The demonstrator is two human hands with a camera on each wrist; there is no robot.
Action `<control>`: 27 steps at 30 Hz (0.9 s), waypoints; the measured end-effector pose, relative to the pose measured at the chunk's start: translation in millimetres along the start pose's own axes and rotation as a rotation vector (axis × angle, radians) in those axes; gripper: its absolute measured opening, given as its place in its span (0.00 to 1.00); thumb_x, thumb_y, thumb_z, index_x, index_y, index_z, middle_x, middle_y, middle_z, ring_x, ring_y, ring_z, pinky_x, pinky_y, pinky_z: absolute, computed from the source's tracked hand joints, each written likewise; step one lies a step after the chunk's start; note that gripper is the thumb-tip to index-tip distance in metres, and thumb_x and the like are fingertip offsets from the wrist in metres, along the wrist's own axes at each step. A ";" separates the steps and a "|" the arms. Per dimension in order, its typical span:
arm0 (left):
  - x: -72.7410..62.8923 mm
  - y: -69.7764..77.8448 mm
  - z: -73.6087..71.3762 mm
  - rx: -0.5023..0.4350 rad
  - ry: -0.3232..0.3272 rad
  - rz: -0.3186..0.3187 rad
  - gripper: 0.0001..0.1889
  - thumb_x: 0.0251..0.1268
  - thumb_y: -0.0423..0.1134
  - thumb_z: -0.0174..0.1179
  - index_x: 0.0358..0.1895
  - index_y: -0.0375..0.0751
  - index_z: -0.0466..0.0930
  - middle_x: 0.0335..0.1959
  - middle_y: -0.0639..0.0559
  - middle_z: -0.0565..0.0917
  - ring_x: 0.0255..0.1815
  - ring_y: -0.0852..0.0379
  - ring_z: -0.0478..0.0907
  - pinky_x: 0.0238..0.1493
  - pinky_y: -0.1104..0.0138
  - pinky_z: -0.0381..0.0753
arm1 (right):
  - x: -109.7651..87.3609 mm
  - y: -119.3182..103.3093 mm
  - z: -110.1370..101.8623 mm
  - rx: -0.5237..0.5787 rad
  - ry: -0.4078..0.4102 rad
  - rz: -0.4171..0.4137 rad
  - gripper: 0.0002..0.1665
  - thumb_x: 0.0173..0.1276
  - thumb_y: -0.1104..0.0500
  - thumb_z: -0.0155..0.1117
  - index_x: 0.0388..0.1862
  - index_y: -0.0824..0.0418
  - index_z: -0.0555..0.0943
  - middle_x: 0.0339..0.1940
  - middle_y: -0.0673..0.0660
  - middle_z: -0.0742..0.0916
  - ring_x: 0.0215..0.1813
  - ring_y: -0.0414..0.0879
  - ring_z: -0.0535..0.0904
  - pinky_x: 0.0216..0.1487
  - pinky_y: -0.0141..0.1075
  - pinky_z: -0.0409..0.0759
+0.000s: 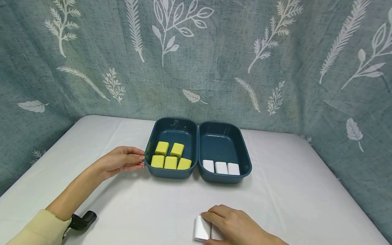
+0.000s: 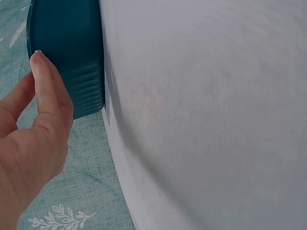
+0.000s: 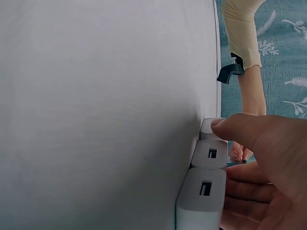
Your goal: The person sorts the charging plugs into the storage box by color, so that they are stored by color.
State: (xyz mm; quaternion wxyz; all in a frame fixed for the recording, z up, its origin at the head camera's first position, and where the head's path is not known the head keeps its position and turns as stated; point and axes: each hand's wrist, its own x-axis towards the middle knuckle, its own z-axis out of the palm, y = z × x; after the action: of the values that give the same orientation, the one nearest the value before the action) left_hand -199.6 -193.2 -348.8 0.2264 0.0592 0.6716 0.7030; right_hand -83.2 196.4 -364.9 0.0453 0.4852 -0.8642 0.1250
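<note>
In the head view, my right hand (image 1: 237, 226) is at the front of the table over a row of white USB wall chargers. Its thumb and index finger pinch the leftmost white charger (image 1: 202, 228) end to end. Two more white chargers (image 3: 200, 191) stand beside it in the right wrist view, partly covered by the hand from above. My left hand (image 1: 124, 160) touches the left side of a dark blue bin (image 1: 171, 173) with extended fingertips. Several yellow chargers (image 1: 170, 162) lie in that bin. Three white chargers (image 1: 221, 167) line the near side of the right-hand blue bin (image 1: 225, 178).
Both bins stand side by side toward the back of a white-covered table (image 1: 147, 211). A green curtain (image 1: 196, 61) with white leaf prints hangs behind and around it. On the left wrist, a black strapped device (image 1: 83, 220) juts out above the tabletop.
</note>
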 end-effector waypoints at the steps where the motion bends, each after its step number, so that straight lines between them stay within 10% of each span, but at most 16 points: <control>1: -0.3 -0.3 0.2 0.001 0.000 0.001 0.17 0.74 0.29 0.54 0.59 0.21 0.66 0.39 0.43 0.84 0.41 0.53 0.85 0.50 0.64 0.85 | -0.3 -0.2 0.2 0.004 0.003 -0.001 0.29 0.69 0.38 0.63 0.55 0.59 0.81 0.47 0.47 0.84 0.47 0.36 0.79 0.43 0.28 0.84; 27: -3.0 -2.2 5.1 -0.022 0.012 0.000 0.17 0.73 0.28 0.55 0.59 0.21 0.66 0.39 0.43 0.84 0.41 0.53 0.85 0.50 0.63 0.85 | -4.6 7.2 -7.5 0.246 0.207 -0.109 0.27 0.67 0.52 0.71 0.62 0.56 0.77 0.55 0.47 0.81 0.52 0.38 0.79 0.53 0.24 0.80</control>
State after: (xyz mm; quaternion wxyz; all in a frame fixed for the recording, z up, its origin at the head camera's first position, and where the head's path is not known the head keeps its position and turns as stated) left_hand -194.4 -189.7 -349.8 0.2230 0.0523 0.6653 0.7106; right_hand -87.3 205.7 -359.8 0.0811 0.5176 -0.8056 0.2767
